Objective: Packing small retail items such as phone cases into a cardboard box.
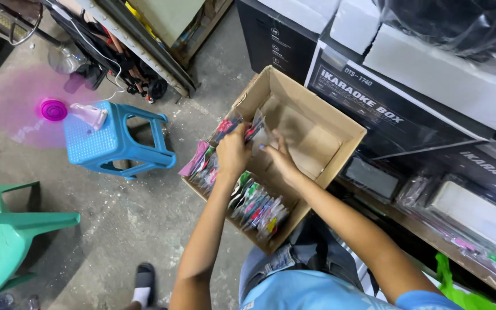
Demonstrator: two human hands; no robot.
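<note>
A: What have you got in hand?

B: Your left hand [233,154] and right hand [279,161] both have fingers clasped on a clear plastic packet [258,133] with red and dark contents, held over the open cardboard box [317,143].

A: Where's the rest?

B: Packets [256,209], pink, green, red, stand in a row along the box's near wall. Your hands hide the packet's lower half; its contents are too small to identify.

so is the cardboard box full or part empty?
Part empty. The cardboard box has packets along its near side only; bare bottom shows on the far side.
</note>
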